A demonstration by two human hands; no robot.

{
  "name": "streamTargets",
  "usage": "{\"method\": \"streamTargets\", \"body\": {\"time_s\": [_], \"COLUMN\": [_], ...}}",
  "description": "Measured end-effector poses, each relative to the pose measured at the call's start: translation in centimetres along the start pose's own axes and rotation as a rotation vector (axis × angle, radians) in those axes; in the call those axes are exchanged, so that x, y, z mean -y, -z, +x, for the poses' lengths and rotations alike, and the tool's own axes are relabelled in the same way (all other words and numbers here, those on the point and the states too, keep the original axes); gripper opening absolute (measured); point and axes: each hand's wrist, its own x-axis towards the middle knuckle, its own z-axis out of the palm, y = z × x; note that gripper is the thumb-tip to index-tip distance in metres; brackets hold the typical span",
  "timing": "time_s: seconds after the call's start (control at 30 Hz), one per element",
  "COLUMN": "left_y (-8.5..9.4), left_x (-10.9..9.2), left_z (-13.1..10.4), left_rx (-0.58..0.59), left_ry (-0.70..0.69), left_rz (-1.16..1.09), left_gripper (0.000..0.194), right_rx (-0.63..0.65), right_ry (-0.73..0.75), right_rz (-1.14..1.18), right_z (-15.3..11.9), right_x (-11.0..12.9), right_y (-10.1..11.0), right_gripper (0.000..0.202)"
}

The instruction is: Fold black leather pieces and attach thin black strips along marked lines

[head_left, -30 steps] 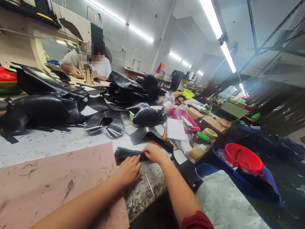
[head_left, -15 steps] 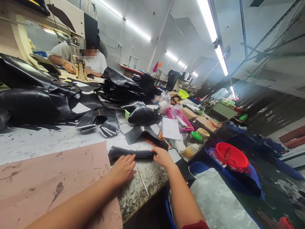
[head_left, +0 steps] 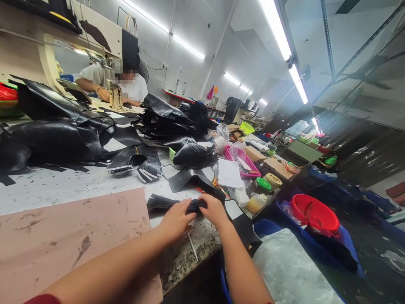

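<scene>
A bundle of thin black strips (head_left: 160,202), probably leather, lies near the table's front edge, its left ends fanned out. My left hand (head_left: 177,217) curls its fingers over the bundle's middle, thumb on the near side. Pinching the right end is my right hand (head_left: 214,210), close beside the left; its fingertips are partly hidden. A slim white stick (head_left: 192,247), perhaps a pen, lies just below my left hand. Beyond the bundle rest black cut pieces (head_left: 182,179) and a curved stack of black pieces (head_left: 150,162) bound with a yellow band.
A pinkish sheet (head_left: 72,236) covers the table at left. Piles of black material (head_left: 57,135) stand behind it. At right are a notebook (head_left: 228,173), a pink basket (head_left: 257,172), jars and a red basin (head_left: 313,213). Across the table, a person (head_left: 133,86) sits by a sewing machine (head_left: 114,95).
My left hand has slid right along the bundle, nearer my right hand, and now curls over the strips. My right hand stays at the right end. The view has shifted slightly.
</scene>
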Motion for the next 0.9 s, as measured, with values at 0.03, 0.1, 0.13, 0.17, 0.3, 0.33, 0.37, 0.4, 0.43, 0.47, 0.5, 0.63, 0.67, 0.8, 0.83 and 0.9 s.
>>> {"method": "streamTargets", "body": {"time_s": [0.03, 0.1, 0.13, 0.17, 0.3, 0.33, 0.37, 0.4, 0.43, 0.47, 0.5, 0.63, 0.67, 0.8, 0.83, 0.9], "left_y": [-0.1, -0.3, -0.4, -0.4, -0.3, -0.2, -0.1, 0.1, 0.3, 0.6, 0.8, 1.5, 1.5, 1.6, 1.8, 2.8], "left_x": [-0.4, -1.2, -1.5, -1.8, -2.2, -2.1, -1.9, -1.7, -1.4, -1.1, -0.8, 0.6, 1.0, 3.3, 4.2, 6.5], "left_z": [0.6, 1.7, 2.1, 2.3, 2.7, 2.8, 3.1, 3.4, 3.8, 4.2, 4.8, 6.7, 7.0, 6.5, 5.9, 4.2], "left_rx": [0.014, 0.036, 0.040, 0.040, 0.030, 0.033, 0.040, 0.052, 0.066, 0.080, 0.092, 0.053, 0.015, -0.230, -0.312, -0.495], "left_ry": [0.015, 0.053, 0.073, 0.093, 0.160, 0.168, 0.173, 0.175, 0.176, 0.179, 0.186, 0.297, 0.351, 0.660, 0.757, 0.944], "left_rz": [-0.004, -0.009, -0.010, -0.012, -0.027, -0.031, -0.037, -0.045, -0.054, -0.067, -0.083, -0.177, -0.205, -0.335, -0.365, -0.413], "left_gripper": [0.041, 0.048, 0.049, 0.048, 0.039, 0.037, 0.034, 0.031, 0.028, 0.025, 0.021, 0.022, 0.022, 0.020, 0.020, 0.020], "right_rx": [-0.022, -0.063, -0.084, -0.109, -0.186, -0.193, -0.199, -0.206, -0.215, -0.223, -0.226, -0.218, -0.216, -0.173, -0.145, -0.088], "right_ry": [-0.022, -0.067, -0.089, -0.112, -0.191, -0.200, -0.206, -0.211, -0.216, -0.222, -0.226, -0.184, -0.163, -0.134, -0.142, -0.162], "right_rz": [0.036, 0.101, 0.127, 0.145, 0.155, 0.147, 0.135, 0.119, 0.101, 0.086, 0.067, -0.101, -0.155, -0.283, -0.304, -0.336], "right_z": [0.0, -0.2, -0.4, -0.7, -2.0, -2.3, -2.6, -2.9, -3.1, -3.2, -3.3, -3.4, -3.3, -3.1, -3.0, -2.8], "right_x": [0.1, 0.1, 0.0, -0.1, -0.2, -0.1, 0.0, 0.2, 0.5, 0.7, 1.0, 1.6, 1.8, 2.3, 2.4, 2.6], "right_y": [-0.3, -0.9, -1.2, -1.6, -3.3, -3.7, -4.1, -4.5, -4.9, -5.1, -5.3, -5.8, -5.8, -5.5, -5.3, -4.9], "right_gripper": [0.025, 0.032, 0.036, 0.041, 0.046, 0.046, 0.047, 0.047, 0.047, 0.047, 0.047, 0.048, 0.047, 0.043, 0.042, 0.039]}}
